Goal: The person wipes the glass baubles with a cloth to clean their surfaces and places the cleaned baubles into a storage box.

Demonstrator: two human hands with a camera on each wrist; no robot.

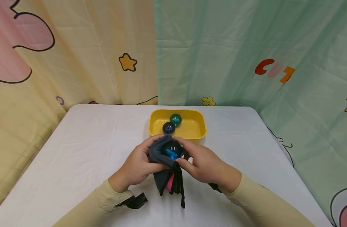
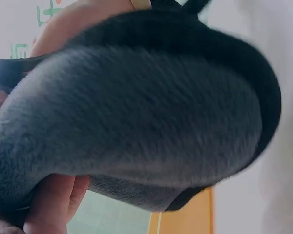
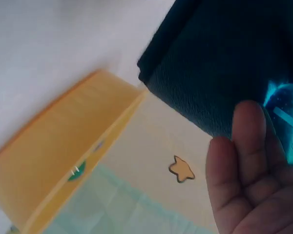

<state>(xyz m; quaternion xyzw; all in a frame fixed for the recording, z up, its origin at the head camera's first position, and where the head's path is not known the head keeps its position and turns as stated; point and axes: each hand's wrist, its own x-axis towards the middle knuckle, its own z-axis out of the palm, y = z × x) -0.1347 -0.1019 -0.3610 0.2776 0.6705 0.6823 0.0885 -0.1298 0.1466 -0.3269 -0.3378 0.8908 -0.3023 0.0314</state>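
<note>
Just in front of the yellow tub, both hands meet at a teal-blue clear ball (image 1: 173,149) that is partly wrapped in a dark grey plush cloth (image 1: 159,154). My left hand (image 1: 136,164) grips the cloth from the left, thumb in front and fingers behind. From the right, my right hand (image 1: 203,159) holds the ball between thumb and fingers. The cloth (image 2: 136,112) hangs below, with black edging, a loose strap and a pink patch (image 1: 170,183). In the right wrist view, the ball (image 3: 288,122) glints beside the fingers (image 3: 249,131).
A yellow tub (image 1: 194,124) stands at the back middle of the white table (image 1: 105,135). In it lie a green ball (image 1: 175,119) and a dark blue ball (image 1: 168,128). Patterned curtains (image 1: 207,47) hang behind and beside the table.
</note>
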